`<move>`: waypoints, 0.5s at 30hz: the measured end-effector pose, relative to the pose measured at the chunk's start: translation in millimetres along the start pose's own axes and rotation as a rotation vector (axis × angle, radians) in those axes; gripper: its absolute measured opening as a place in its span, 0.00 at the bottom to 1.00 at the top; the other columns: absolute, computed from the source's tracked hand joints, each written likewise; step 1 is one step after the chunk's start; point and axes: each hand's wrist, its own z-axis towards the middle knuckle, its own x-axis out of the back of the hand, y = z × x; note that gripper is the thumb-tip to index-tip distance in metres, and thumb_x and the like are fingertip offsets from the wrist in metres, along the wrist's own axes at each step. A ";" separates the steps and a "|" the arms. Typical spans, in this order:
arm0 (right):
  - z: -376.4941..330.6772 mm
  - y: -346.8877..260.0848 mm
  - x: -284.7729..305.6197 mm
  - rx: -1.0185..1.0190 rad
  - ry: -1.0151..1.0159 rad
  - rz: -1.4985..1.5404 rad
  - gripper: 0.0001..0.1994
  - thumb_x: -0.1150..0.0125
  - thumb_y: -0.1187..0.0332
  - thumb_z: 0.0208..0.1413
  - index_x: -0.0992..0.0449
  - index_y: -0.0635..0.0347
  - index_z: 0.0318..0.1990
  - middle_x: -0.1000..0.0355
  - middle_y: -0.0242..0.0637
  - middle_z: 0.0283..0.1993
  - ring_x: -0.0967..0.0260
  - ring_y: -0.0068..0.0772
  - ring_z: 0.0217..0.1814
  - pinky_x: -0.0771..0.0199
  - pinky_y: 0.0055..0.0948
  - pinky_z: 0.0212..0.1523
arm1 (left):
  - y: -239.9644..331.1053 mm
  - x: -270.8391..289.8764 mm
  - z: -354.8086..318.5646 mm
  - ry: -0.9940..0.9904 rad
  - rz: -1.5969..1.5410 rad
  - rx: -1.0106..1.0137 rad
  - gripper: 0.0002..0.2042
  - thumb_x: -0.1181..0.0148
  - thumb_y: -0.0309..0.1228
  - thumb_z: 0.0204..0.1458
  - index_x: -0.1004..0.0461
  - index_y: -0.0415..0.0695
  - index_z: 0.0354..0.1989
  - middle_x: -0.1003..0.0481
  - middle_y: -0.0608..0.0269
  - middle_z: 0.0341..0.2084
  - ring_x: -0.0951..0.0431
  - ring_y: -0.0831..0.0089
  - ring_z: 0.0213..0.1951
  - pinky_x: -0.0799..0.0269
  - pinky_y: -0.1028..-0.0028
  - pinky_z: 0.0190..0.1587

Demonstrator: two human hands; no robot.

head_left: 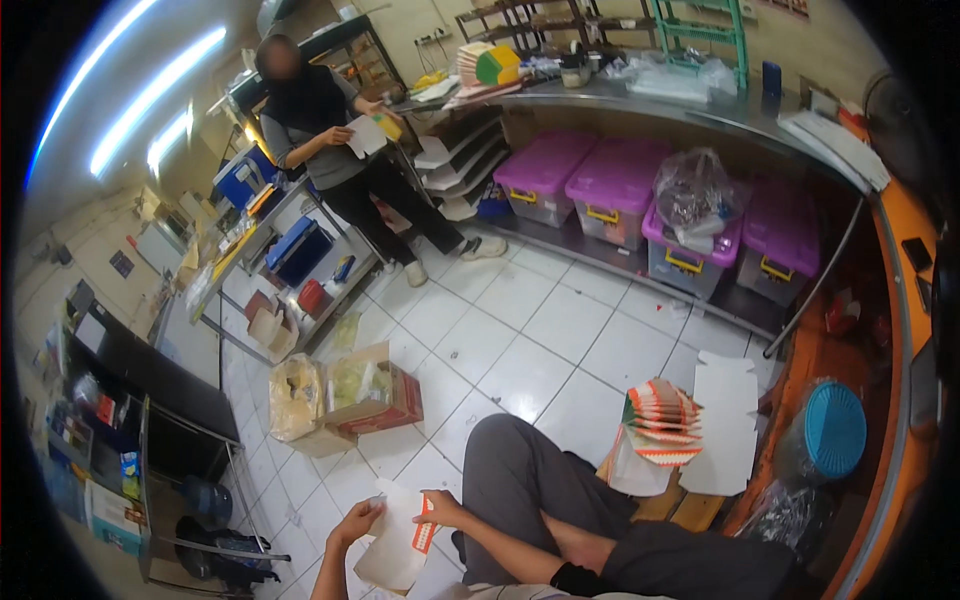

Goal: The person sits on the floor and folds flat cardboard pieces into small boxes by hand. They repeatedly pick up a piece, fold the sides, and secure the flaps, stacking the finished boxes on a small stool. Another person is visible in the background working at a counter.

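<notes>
In front of my bent knee I hold a white paperboard carton (391, 550) with an orange patterned edge. My left hand (360, 521) pinches its upper left edge between thumb and fingers. My right hand (441, 509) grips the opposite side, fingers over the orange strip. The carton looks partly folded, with its white inside toward me. To the right of my knee lies a nested row of formed cartons (664, 422) with orange and white sides. Beside them rests a pile of flat white carton blanks (725, 425).
Ahead left, another person (325, 130) stands holding a white sheet. Open cardboard boxes (375, 398) stand on the tiled floor (520, 355). Purple-lidded bins (545, 165) line a low shelf under the counter. A blue-lidded tub (833, 430) is at my right, by an orange counter (900, 215).
</notes>
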 end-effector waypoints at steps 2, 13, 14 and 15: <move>-1.2 -0.5 -2.3 0.017 -0.043 -0.073 0.23 0.31 0.62 0.37 0.30 0.59 0.42 0.26 0.41 0.33 0.28 0.32 0.31 0.29 0.30 0.34 | -3.4 6.0 -5.9 -0.003 0.031 -0.045 0.12 0.53 0.30 0.56 0.30 0.40 0.46 0.25 0.60 0.34 0.27 0.72 0.36 0.32 0.72 0.42; -10.5 -10.9 -0.7 0.268 -0.112 -0.031 0.20 0.40 0.68 0.42 0.29 0.50 0.47 0.28 0.38 0.30 0.32 0.32 0.24 0.31 0.31 0.30 | -11.6 -12.1 -9.8 -0.082 0.520 -0.223 0.13 0.52 0.31 0.53 0.29 0.43 0.45 0.26 0.47 0.33 0.25 0.57 0.34 0.32 0.67 0.40; -10.9 -12.6 -0.8 0.307 -0.126 -0.050 0.22 0.41 0.71 0.41 0.30 0.50 0.49 0.28 0.38 0.31 0.32 0.31 0.24 0.31 0.29 0.29 | -10.5 -13.6 -8.1 -0.090 0.529 -0.222 0.12 0.52 0.30 0.53 0.29 0.42 0.45 0.25 0.47 0.33 0.25 0.60 0.34 0.32 0.68 0.40; -13.3 -13.5 -0.3 0.298 -0.144 -0.024 0.22 0.41 0.72 0.41 0.30 0.49 0.49 0.28 0.38 0.31 0.32 0.30 0.24 0.31 0.29 0.28 | -9.6 -14.2 -8.3 -0.088 0.530 -0.273 0.12 0.52 0.28 0.53 0.29 0.41 0.45 0.25 0.46 0.33 0.25 0.62 0.33 0.32 0.68 0.40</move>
